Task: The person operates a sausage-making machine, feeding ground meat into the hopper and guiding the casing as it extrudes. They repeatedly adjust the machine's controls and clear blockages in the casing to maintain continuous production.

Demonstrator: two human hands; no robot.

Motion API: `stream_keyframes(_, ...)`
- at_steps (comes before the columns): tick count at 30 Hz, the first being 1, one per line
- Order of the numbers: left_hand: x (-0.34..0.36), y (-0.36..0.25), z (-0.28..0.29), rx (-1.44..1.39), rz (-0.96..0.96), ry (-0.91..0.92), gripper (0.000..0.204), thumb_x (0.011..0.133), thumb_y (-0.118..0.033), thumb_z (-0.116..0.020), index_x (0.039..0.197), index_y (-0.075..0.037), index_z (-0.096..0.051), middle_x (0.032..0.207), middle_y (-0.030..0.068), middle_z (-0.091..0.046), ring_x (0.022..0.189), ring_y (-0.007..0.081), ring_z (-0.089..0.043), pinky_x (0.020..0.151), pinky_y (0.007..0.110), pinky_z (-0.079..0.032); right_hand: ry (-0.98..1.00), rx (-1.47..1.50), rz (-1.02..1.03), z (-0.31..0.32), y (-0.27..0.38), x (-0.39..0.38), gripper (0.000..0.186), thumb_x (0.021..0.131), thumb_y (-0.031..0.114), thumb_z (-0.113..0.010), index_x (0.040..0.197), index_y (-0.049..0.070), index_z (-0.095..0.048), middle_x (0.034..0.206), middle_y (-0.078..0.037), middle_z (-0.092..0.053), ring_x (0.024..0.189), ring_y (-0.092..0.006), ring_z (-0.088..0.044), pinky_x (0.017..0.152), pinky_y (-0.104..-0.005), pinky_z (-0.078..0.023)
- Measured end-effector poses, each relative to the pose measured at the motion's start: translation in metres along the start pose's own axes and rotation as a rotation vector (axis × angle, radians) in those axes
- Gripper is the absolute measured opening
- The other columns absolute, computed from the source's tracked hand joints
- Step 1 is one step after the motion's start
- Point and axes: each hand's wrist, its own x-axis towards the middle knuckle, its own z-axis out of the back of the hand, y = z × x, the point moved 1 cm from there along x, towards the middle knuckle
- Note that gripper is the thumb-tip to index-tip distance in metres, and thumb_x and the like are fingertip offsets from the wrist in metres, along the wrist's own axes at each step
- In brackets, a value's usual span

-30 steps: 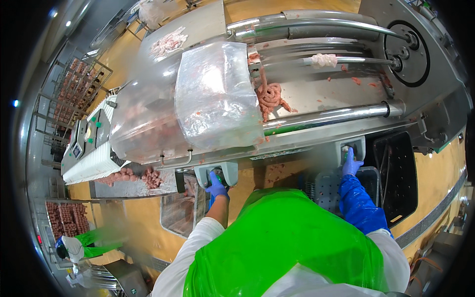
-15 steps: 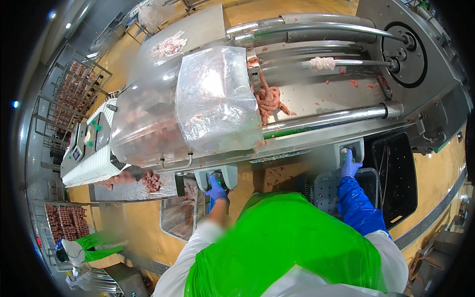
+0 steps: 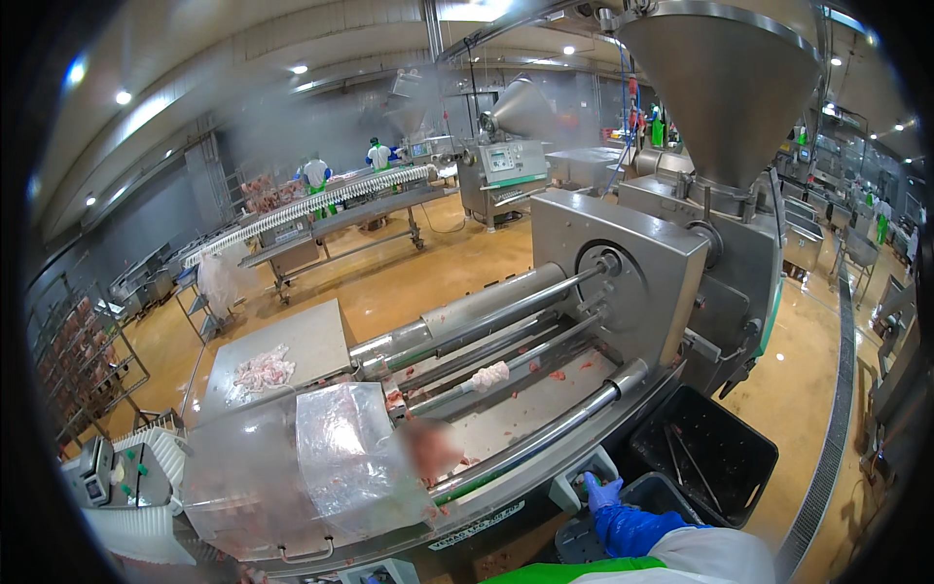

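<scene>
My right hand (image 3: 604,493), in a violet-blue glove and blue sleeve, rests at a grey control housing (image 3: 574,482) on the machine's near side. Its fingers look stretched and spread, some reaching into the housing's recess, some along its edge. Below the frame, my left hand is hidden; a second grey housing (image 3: 381,572) shows at the bottom edge. The steel machine (image 3: 545,428) has long polished rods, one carrying a bunch of pale casing (image 3: 489,376). A clear plastic cover (image 3: 341,428) encloses its left part. Beside that, pinkish meat (image 3: 433,450) appears smeared by blur.
A black crate (image 3: 739,457) and a grey basket (image 3: 657,494) stand right of the machine. Pale casings (image 3: 265,368) lie on a steel shelf behind the cover. A large steel hopper (image 3: 725,88) rises at the far right. Two people work at a distant conveyor (image 3: 321,219).
My view has swung upward, bringing in the hopper and far room. My left hand has dropped out of the picture. My right hand stays at its control housing.
</scene>
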Motion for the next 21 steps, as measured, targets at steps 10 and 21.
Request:
stream_keyframes(10,-0.001,-0.005,0.014,0.095,-0.074,-0.023,0.058,0.094,-0.040,-0.066,0.135,-0.003,-0.049,0.126,0.0120,-0.057,0.109,0.0229,-0.055,0.090,0.036,-0.051,-0.008,0.079,0.026,0.010,0.015,-0.028,0.115,0.070,0.055,-0.081,0.151,-0.001,-0.021,0.141,-0.021,-0.051,0.131,-0.0392,-0.048,0.114,-0.0440,-0.035)
stream_keyframes(21,-0.005,0.005,0.046,0.244,-0.218,-0.058,0.052,0.095,-0.037,-0.064,0.129,0.000,-0.051,0.116,0.0120,-0.060,0.101,0.0189,-0.055,0.085,0.031,-0.051,-0.004,0.107,0.064,0.006,-0.006,-0.014,0.116,0.071,0.053,-0.082,0.151,-0.003,-0.019,0.138,-0.022,-0.051,0.129,-0.0371,-0.049,0.112,-0.0428,-0.036)
